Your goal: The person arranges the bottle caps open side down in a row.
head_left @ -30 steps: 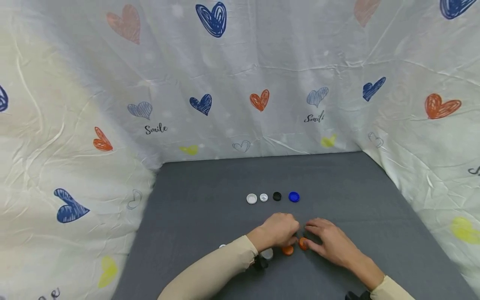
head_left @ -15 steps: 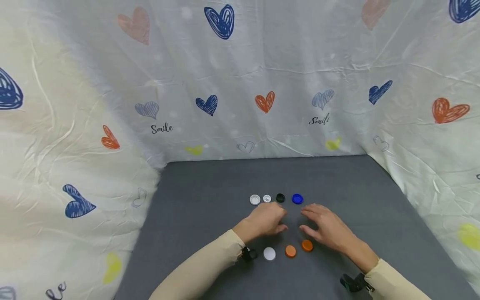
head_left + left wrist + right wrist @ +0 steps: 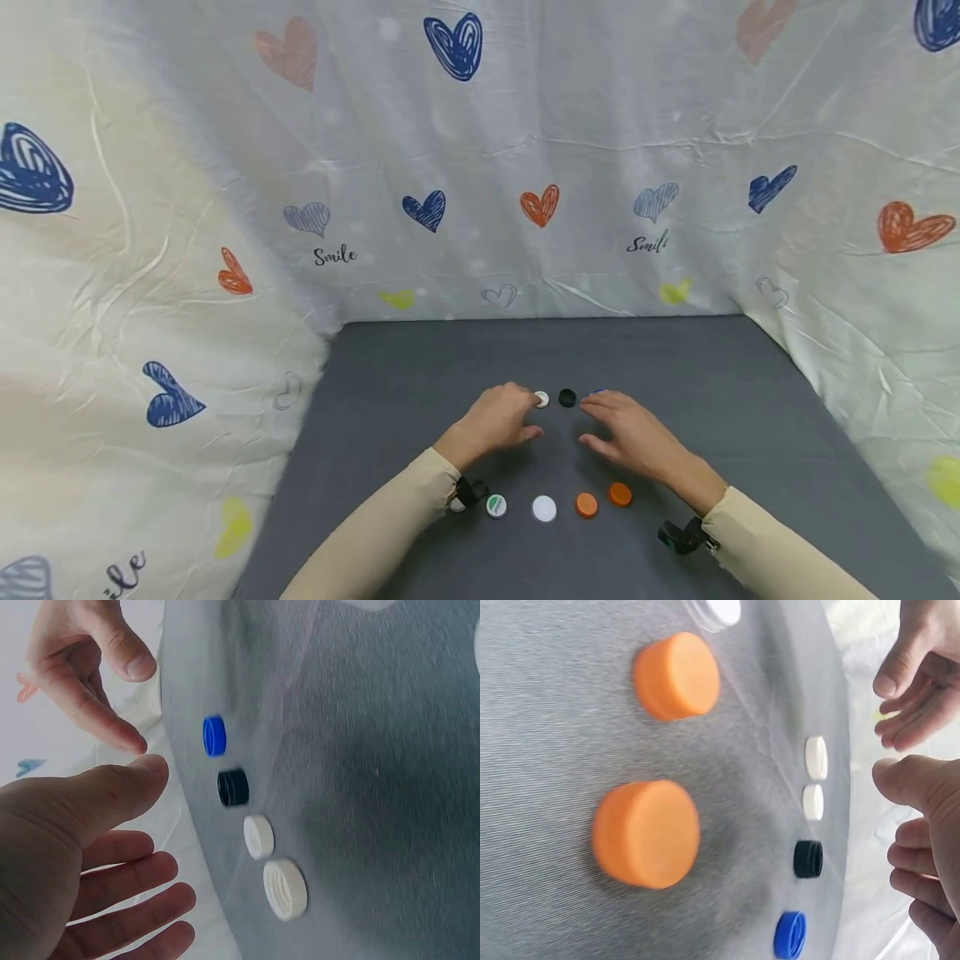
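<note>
My left hand (image 3: 498,421) is held above the grey cloth, fingers extended, holding nothing. It hides the larger white cap (image 3: 296,889) of the far row from the head view. To its right in that row are a small white cap (image 3: 542,400) and a black cap (image 3: 567,397). My right hand (image 3: 633,433), fingers loosely stretched and holding nothing, covers most of the blue cap (image 3: 214,736). The far caps lie hollow side up. Nearer me are two orange caps (image 3: 587,504), a white cap (image 3: 544,508) and a white cap with a green mark (image 3: 497,506).
Another pale cap (image 3: 456,505) is partly hidden by the left wrist strap (image 3: 471,492). Grey cloth (image 3: 450,358) covers the table. A white curtain (image 3: 465,117) printed with hearts hangs behind and at both sides.
Both hands have moved away from the orange caps toward the far row, the left hand also leftward. The near row is uncovered. The head view has shifted slightly.
</note>
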{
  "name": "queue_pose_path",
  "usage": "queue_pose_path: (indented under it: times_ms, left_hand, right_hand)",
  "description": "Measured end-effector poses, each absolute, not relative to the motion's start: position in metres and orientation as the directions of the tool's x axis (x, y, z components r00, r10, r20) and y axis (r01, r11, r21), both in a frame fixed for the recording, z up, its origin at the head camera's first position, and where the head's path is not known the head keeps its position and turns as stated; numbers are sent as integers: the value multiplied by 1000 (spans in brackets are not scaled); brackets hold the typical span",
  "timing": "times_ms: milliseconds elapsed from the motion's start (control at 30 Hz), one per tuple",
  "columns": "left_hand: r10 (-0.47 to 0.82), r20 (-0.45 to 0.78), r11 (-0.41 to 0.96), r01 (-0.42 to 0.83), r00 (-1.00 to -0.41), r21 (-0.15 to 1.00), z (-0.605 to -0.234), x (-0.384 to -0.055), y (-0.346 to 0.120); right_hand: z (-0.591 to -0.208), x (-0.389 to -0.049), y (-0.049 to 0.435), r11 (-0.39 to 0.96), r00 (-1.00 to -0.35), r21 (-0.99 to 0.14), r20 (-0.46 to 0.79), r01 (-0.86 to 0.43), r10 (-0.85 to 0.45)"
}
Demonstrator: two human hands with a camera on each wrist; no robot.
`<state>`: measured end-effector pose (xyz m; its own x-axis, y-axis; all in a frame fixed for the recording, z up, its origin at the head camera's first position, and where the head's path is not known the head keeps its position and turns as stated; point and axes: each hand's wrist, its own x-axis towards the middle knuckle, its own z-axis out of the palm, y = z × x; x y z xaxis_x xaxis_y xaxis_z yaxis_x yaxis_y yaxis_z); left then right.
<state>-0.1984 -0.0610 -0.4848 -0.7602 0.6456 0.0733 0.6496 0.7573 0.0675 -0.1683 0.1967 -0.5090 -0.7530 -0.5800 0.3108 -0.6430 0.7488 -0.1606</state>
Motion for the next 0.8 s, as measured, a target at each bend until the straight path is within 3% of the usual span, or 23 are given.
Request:
queue_pose_path:
  times_ms: [800]
  left_hand:
    - [516, 81, 849, 522, -853, 87, -479, -225, -109]
  right_hand:
    - [-498, -218, 147, 719, -718, -117, 275, -685, -639]
